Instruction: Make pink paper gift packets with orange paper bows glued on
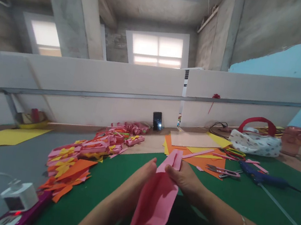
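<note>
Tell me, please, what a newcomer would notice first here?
Front and centre, both hands, left hand and right hand, hold a folded pink paper over the green mat. To the left lies a heap of pink, yellow and orange paper pieces; to the right, a blue glue gun.

Matt pink paper sheet [155, 200], matt green mat [239, 202] on the smooth wood-look table [147, 147], stacked paper cutouts [86, 155], glossy black phone [157, 120], printed cloth bag [255, 143], blue plastic glue gun [260, 177], rough bare concrete ceiling [162, 0].
</note>
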The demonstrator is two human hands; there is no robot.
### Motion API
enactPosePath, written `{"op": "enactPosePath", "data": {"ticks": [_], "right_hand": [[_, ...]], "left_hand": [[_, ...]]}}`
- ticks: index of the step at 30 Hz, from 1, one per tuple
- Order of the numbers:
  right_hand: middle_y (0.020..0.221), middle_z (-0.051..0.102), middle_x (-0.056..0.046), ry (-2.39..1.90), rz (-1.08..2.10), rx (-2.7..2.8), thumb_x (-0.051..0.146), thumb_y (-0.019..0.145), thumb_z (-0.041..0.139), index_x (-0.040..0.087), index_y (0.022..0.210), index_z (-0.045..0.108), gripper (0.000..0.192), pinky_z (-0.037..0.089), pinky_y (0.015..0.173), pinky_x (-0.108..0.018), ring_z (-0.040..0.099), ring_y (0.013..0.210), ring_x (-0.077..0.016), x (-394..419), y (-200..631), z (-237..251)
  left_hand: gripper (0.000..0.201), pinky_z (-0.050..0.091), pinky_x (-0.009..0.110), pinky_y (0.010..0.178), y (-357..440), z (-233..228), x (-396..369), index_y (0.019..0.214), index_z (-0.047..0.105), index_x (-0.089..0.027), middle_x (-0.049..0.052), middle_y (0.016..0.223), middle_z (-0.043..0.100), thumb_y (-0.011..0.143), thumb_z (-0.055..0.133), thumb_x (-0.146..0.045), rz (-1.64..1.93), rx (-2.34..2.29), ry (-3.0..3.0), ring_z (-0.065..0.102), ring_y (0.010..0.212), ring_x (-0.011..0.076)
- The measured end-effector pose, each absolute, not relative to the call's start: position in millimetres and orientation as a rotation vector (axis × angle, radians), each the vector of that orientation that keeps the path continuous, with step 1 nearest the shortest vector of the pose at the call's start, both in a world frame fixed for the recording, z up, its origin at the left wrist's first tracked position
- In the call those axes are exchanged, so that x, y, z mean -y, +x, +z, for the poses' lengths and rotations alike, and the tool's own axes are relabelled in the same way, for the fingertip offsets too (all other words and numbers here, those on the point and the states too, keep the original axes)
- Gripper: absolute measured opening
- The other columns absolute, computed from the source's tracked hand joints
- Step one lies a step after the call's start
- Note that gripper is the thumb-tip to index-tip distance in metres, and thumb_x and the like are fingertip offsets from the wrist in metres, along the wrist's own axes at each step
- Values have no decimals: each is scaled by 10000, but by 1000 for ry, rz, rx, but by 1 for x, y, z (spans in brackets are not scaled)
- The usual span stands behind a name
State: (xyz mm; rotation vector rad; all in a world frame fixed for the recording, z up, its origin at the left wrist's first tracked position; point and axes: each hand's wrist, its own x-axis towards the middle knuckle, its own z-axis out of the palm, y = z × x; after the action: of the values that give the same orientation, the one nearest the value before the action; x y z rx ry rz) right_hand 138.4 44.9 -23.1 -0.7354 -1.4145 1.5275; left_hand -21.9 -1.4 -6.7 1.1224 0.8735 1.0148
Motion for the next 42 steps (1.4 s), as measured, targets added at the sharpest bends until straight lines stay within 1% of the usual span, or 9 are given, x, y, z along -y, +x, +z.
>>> {"op": "enactPosePath", "data": {"ticks": [4, 9, 18, 23, 27, 33, 36, 39, 42], "right_hand": [[643, 631, -44, -642, 1590, 1457, 643, 569, 687, 109, 738, 635, 563, 450, 547, -260, 575, 553, -141, -39, 137, -19], [824, 679, -84, -653, 1642, 1527, 593, 567, 719, 127, 909, 647, 583, 503, 674, -316, 639, 707, -188, -56, 160, -6], [805, 704, -49, -1036, 1557, 1864, 249, 571, 764, 130, 841, 695, 303, 502, 641, -253, 630, 700, -153, -101, 205, -13], [755, 706, -49, -1167, 1446, 2097, 256, 544, 765, 117, 745, 689, 256, 497, 584, -244, 625, 664, -161, -98, 203, -16], [835, 714, -30, -1177, 1384, 2299, 248, 536, 751, 151, 846, 697, 329, 507, 640, -245, 638, 740, -171, -93, 200, -12], [801, 703, -75, -1375, 858, 2422, 312, 541, 724, 132, 851, 693, 360, 494, 631, -311, 637, 731, -239, -94, 202, -6], [1182, 580, -153, -1369, 436, 2362, 276, 538, 707, 137, 1158, 570, 650, 409, 871, -438, 506, 1083, -334, -93, 194, -6], [1401, 383, -91, -1226, 149, 2399, 200, 523, 696, 206, 1329, 401, 858, 182, 1047, -444, 244, 1305, -300, -86, 179, -8], [1223, 566, -75, -1072, -131, 2583, 174, 580, 661, 210, 1257, 491, 699, 240, 986, -410, 403, 1198, -269, -79, 167, -12]], "left_hand": [[1083, 458, 384, 836, -18, 7, 17, 1424, 117, -253, 100, 1173, 602, 557, 765, -268, 952, -755, 1119, 620, 963, 278], [394, 487, 340, 699, -41, 19, 11, 966, 622, -110, 83, 797, 683, 586, 658, -208, 934, -1038, 1136, 648, 708, 217], [145, 452, 279, 556, -94, -1, -17, 580, 576, -145, -11, 527, 590, 464, 657, -177, 794, -1445, 1344, 570, 524, 148], [544, 460, 395, 740, -95, -7, -28, 1078, 591, -122, 109, 898, 673, 586, 660, -343, 807, -1805, 1642, 620, 867, 290], [811, 315, 382, 981, -80, -11, -35, 1292, 439, -205, 105, 1294, 502, 546, 724, -342, 864, -1931, 2001, 411, 1215, 295], [740, 410, 356, 740, -61, -26, -39, 1204, 560, -248, 81, 923, 666, 495, 756, -334, 636, -1874, 2294, 582, 875, 283], [483, 383, 299, 696, -59, -25, -38, 1024, 661, -269, 36, 851, 674, 544, 710, -290, 598, -1864, 2378, 582, 822, 231], [162, 348, 294, 691, -55, -20, -33, 753, 683, -216, 22, 703, 643, 620, 636, -295, 575, -1850, 2474, 562, 756, 204], [85, 322, 330, 736, -53, -13, -27, 603, 615, -199, 11, 613, 597, 644, 581, -266, 543, -1854, 2555, 537, 721, 198]]}}
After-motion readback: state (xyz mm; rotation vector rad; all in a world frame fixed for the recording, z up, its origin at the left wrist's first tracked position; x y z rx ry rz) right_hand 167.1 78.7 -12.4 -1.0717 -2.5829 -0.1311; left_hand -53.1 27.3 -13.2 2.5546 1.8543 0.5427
